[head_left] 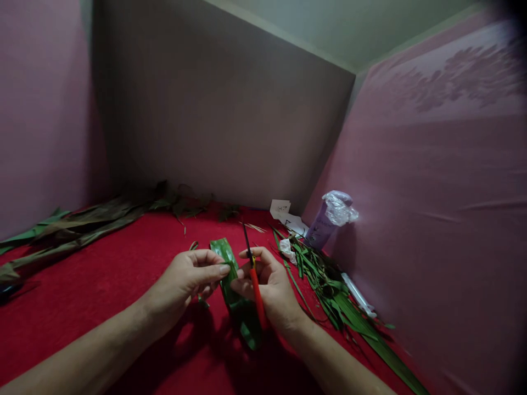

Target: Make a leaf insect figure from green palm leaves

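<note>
Pretty dim in here, honestly: the light seems to come from up and behind, so the red cloth (102, 274) glows brightest in the middle while both hands, left hand (187, 280) and right hand (272, 288), throw dark soft shadows toward the bottom edge. The far grey wall (214, 120) sinks into murk, the pink wall (444, 181) carries faint blotchy leaf-like shadows up top, and the plastic wrap (340, 206) on the bottle catches a little sheen. Edges bend like a wide lens, the top right corner goes black, and everything's a touch soft and noisy.
</note>
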A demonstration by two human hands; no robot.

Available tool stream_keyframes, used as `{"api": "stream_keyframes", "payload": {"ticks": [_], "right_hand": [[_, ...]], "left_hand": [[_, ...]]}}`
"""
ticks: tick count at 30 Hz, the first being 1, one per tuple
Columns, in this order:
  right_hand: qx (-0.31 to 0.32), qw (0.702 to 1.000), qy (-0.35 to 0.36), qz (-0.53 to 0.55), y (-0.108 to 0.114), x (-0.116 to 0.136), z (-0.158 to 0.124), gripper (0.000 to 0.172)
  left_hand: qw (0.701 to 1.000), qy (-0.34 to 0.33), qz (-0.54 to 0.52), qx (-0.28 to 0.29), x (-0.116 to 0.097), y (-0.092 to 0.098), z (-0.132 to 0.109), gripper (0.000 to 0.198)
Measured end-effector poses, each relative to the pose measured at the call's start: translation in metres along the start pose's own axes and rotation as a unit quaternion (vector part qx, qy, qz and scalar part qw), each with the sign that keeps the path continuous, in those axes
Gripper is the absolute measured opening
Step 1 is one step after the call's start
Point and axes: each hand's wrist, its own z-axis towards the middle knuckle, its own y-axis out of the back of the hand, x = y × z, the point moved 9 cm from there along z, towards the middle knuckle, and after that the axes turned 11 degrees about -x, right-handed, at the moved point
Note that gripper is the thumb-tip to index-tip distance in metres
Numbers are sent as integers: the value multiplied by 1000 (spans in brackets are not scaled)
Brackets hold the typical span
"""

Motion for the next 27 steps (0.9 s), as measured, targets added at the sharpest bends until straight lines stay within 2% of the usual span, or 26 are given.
{"api": "stream_keyframes", "payload": {"ticks": [3,9,14,27], "right_hand": [[15,1000,0,-6,-4,-1,-3,45],[-23,1000,-11,12,0,3,-4,45],[-20,1000,-12,15,0,4,-5,45],[-23,999,-39,5,2,-1,-2,51]], "left_hand": [[1000,8,-5,0,1,-2,-1,16],[999,15,-50,14,2,-6,-1,14],[998,8,-49,33,2,-7,-2,10],[999,9,-37,14,3,-5,0,11]]}}
